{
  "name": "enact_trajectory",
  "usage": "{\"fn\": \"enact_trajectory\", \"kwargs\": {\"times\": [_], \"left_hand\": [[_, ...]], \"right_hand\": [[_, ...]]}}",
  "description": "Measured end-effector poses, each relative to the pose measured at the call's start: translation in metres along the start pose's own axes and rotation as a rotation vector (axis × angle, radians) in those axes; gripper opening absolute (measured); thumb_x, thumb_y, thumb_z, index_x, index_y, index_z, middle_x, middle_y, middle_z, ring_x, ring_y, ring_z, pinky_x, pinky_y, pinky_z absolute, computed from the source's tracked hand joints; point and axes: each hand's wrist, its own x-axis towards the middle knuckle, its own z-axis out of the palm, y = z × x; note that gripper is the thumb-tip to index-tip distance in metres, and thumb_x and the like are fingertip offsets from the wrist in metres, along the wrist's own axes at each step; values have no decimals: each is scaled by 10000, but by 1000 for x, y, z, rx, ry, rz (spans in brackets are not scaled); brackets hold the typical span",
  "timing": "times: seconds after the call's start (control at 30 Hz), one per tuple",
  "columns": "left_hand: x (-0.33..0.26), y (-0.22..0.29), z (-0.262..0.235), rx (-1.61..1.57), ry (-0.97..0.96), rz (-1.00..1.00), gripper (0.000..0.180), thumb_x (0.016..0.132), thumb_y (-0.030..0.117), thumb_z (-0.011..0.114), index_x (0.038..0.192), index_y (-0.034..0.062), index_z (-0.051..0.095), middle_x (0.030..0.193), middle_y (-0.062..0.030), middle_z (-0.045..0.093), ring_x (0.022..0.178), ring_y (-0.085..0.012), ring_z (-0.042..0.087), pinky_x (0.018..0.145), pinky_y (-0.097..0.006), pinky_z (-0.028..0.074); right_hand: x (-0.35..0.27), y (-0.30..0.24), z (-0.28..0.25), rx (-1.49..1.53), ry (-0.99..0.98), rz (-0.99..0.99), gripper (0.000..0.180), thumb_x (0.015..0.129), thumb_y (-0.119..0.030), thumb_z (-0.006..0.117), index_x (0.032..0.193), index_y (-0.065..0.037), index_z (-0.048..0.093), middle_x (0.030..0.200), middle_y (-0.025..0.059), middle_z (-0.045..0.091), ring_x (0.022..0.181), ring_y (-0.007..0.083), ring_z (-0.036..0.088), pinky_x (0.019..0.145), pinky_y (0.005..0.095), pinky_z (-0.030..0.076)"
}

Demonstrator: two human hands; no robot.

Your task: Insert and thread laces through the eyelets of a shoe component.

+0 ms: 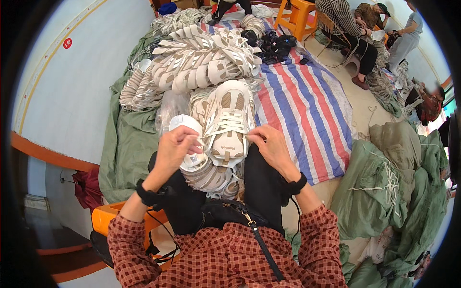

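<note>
A beige and white shoe upper (232,98) lies in front of me, toe pointing away and tongue toward me. A white shoelace (230,122) runs crisscross through its eyelets. At the upper's left side my left hand (176,150) has its fingers pinched together on the lace. On the opposite side, thumb and forefinger of my right hand (274,148) pinch the lace near the collar. A white rounded piece (185,122) lies just beyond my left hand. More stacked shoe uppers (211,176) sit under the laced one, between my knees.
A large heap of shoe uppers (206,60) rises ahead on a striped sheet (307,103). Green cloth (127,153) spreads at the left, and green sacks (372,189) stand at the right. Black items (273,47) lie beyond. An orange stool (298,18) and several people are farther back.
</note>
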Motion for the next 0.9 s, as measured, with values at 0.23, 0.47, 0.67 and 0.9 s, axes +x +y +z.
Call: {"fn": "enact_trajectory", "kwargs": {"times": [0.23, 0.47, 0.67, 0.9], "left_hand": [[14, -4, 19, 554, 266, 422, 102, 865, 77, 655, 933, 6, 629, 702, -2, 590, 596, -89, 516, 563, -249, 432], [15, -12, 28, 201, 189, 247, 65, 934, 35, 543, 944, -4, 595, 721, -50, 601, 547, -122, 596, 513, -256, 460], [14, -21, 28, 123, 86, 213, 163, 919, 15, 544, 1043, -10, 645, 834, -76, 682, 712, -136, 692, 615, -238, 526], [15, -19, 25, 123, 137, 244, 86, 942, -6, 472, 984, -3, 547, 713, -85, 608, 639, -162, 681, 543, -286, 507]], "right_hand": [[9, 2, 3, -118, 64, 3, 84, 836, -117, 644, 856, -47, 686, 802, 112, 617, 750, 311, 624, 651, 395, 479], [17, -11, 9, -456, 55, -249, 56, 829, -98, 641, 824, -55, 677, 778, 111, 604, 741, 294, 626, 628, 405, 475], [29, 20, -1, 310, -235, 457, 118, 808, -93, 722, 849, -26, 633, 749, 30, 594, 660, 113, 577, 569, 244, 450], [27, -38, 19, -235, 0, -366, 182, 806, -131, 704, 956, -71, 622, 814, 112, 552, 707, 284, 594, 631, 382, 479]]}}
